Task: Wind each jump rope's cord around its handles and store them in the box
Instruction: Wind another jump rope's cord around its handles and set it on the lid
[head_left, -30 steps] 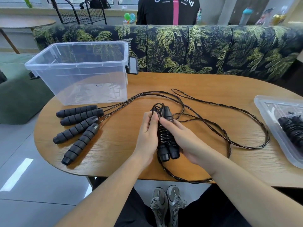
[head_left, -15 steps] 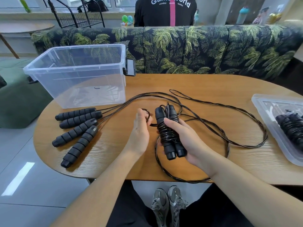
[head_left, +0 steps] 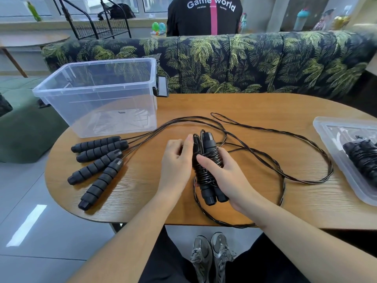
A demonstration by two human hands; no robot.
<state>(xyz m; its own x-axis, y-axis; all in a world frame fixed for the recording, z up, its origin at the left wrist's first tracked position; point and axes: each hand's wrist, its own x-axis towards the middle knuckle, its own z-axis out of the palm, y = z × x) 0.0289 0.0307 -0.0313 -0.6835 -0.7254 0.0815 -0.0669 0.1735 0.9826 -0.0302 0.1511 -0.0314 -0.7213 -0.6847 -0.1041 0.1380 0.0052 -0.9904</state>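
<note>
Right hand (head_left: 221, 176): fingers curled around the paired handles (head_left: 208, 170), held just above the bench (head_left: 265, 201), cord (head_left: 205, 175) coiled around their middle. Left hand (head_left: 177, 160): fingers curled against the handles' upper left side; what they pinch cannot be told. Loose cord (head_left: 285, 174) trails right across the bench. Four foam handles (head_left: 98, 158) lie left. Beyond them stands the clear box (head_left: 98, 99). At the right edge, a lid (head_left: 334, 152) carries a wound rope (head_left: 363, 158).

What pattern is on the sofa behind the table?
Green and yellow palm leaves on a dark ground cover the sofa, clearest in the head view.
</note>
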